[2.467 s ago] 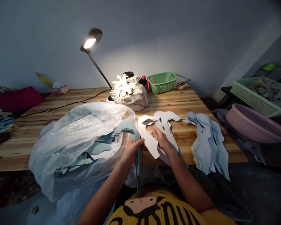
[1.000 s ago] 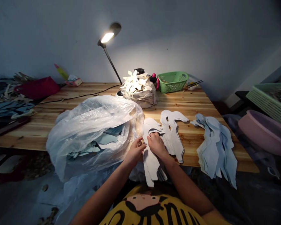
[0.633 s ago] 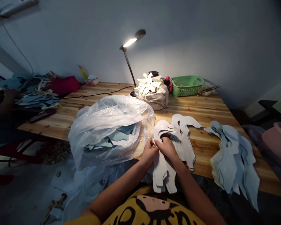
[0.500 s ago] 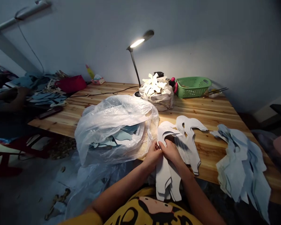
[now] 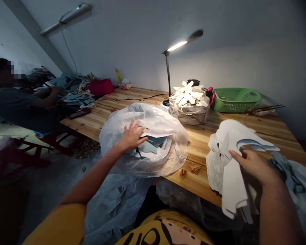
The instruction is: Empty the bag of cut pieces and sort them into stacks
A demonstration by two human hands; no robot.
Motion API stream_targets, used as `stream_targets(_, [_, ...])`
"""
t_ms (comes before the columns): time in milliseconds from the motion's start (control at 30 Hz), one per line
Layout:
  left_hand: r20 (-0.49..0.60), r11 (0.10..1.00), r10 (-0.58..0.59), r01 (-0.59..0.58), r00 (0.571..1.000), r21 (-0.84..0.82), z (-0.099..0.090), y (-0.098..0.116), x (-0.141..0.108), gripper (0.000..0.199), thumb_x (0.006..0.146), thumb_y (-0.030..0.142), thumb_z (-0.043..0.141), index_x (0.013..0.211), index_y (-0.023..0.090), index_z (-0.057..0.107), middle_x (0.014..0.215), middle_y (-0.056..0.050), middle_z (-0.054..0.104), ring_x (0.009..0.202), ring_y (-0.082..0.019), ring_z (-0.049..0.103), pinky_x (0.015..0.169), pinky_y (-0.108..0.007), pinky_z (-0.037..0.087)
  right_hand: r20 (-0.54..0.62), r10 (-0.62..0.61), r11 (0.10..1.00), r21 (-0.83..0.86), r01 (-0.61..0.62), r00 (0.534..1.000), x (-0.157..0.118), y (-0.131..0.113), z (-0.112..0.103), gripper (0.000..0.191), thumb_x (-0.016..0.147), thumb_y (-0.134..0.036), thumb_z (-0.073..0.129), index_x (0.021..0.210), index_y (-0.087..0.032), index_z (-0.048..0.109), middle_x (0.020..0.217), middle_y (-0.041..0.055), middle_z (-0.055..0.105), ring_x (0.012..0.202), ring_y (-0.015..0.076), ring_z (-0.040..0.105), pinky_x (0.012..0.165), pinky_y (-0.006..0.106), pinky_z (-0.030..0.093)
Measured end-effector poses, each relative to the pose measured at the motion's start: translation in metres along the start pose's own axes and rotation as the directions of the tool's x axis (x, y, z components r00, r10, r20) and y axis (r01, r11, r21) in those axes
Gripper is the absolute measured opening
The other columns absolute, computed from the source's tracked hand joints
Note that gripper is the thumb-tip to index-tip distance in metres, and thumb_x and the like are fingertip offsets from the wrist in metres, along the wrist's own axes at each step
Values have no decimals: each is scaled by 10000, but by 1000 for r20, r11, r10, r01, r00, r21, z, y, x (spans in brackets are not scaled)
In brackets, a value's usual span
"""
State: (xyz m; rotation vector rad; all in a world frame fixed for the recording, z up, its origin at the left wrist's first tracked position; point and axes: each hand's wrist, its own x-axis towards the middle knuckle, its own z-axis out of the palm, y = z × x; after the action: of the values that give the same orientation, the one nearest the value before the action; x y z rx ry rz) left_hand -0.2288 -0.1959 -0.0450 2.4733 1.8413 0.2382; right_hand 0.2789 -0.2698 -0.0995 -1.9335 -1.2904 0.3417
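Observation:
My left hand (image 5: 132,135) lies with its fingers spread on a clear plastic bag (image 5: 112,126). Through the bag's opening show light blue and whitish cut pieces (image 5: 149,145). On the right, my right hand (image 5: 255,163) grips a bundle of white curved cut pieces (image 5: 232,170), its thumb on top and its other fingers partly hidden. Just left of that bundle is a stack of similar white pieces (image 5: 213,163) on the table. Light blue cut pieces (image 5: 301,183) lie at the right, partly behind my right forearm.
A lit desk lamp (image 5: 168,75) stands at the back of the wooden table (image 5: 191,166), beside a bag of cream scraps (image 5: 190,112). A green basket (image 5: 236,102) is to its right. Another person (image 5: 5,102) sits at the left, near piled pieces (image 5: 78,98).
My hands have parted. The left has let go of the white pieces and moved onto the plastic bag; the right has carried the bundle rightward. The view has turned left.

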Motion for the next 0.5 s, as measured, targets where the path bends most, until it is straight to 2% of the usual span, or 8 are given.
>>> stream_targets(33, [-14, 997, -37, 38, 999, 69, -6, -25, 3, 581, 890, 509, 644, 1377, 195, 595, 1622, -186, 308, 1531, -479, 27, 1154, -742, 100, -5, 4, 993, -116, -5, 1000, 2, 3, 2, 518, 659, -496, 822, 443, -300, 394, 468, 93, 477, 474, 210, 504, 533, 439, 292])
stream_targets(100, [-29, 989, -28, 32, 999, 143, -20, -71, 8, 566, 950, 542, 540, 1395, 194, 582, 1635, -182, 287, 1536, -465, 32, 1155, -745, 78, -16, -19, 935, -355, 12, 1000, -1, -3, 7, 502, 754, -516, 740, 452, -305, 399, 473, 136, 492, 490, 242, 523, 534, 456, 288])
stream_targets(167, [-29, 985, 26, -20, 999, 169, -35, -108, 13, 548, 989, 506, 469, 1410, 169, 563, 1611, -185, 337, 1536, -447, 72, 1173, -714, 127, 7, -91, 865, -495, 83, 996, -13, -28, 14, 428, 859, -559, 612, 546, -274, 545, 568, 198, 589, 547, 287, 585, 538, 459, 335])
stream_targets(233, [-69, 978, 99, -84, 993, 189, -47, -129, 16, 520, 997, 437, 452, 1394, 120, 562, 1556, -199, 415, 1527, -422, 145, 1192, -652, 201, 69, -183, 842, -504, 192, 981, -30, -68, 23, 433, 932, -559, 499, 764, -209, 690, 751, 234, 688, 664, 336, 659, 570, 454, 406])
stream_targets(300, [-127, 962, 190, -159, 974, 220, -53, -134, 14, 451, 985, 383, 464, 1304, 102, 615, 1474, -195, 505, 1491, -388, 265, 1197, -593, 254, 162, -281, 844, -429, 324, 946, -49, -114, 37, 450, 967, -527, 458, 999, -157, 714, 957, 216, 732, 809, 352, 700, 640, 439, 474])
stream_targets(367, [-106, 928, 309, -275, 945, 250, -53, -125, 4, 362, 967, 395, 508, 1139, 131, 687, 1365, -167, 595, 1425, -363, 382, 1198, -578, 259, 279, -411, 847, -236, 477, 868, -67, -155, 57, 399, 967, -478, 513, 1116, -157, 697, 1063, 168, 741, 900, 322, 712, 725, 408, 515])
stream_targets(433, [13, 881, 411, -400, 912, 253, -49, -109, -14, 367, 925, 497, 590, 995, 157, 710, 1221, -144, 669, 1320, -355, 492, 1176, -568, 292, 408, -561, 790, 0, 614, 721, -82, -186, 85, 308, 976, -413, 551, 1127, -185, 693, 1093, 117, 744, 922, 272, 717, 779, 363, 525])
stream_targets(500, [140, 863, 420, -442, 897, 244, -43, -94, -38, 502, 833, 627, 674, 968, 144, 708, 1069, -149, 696, 1147, -345, 592, 1078, -514, 414, 473, -661, 713, 152, 685, 583, -93, -204, 115, 235, 987, -357, 564, 1069, -185, 701, 1045, 98, 747, 897, 247, 716, 785, 335, 522])
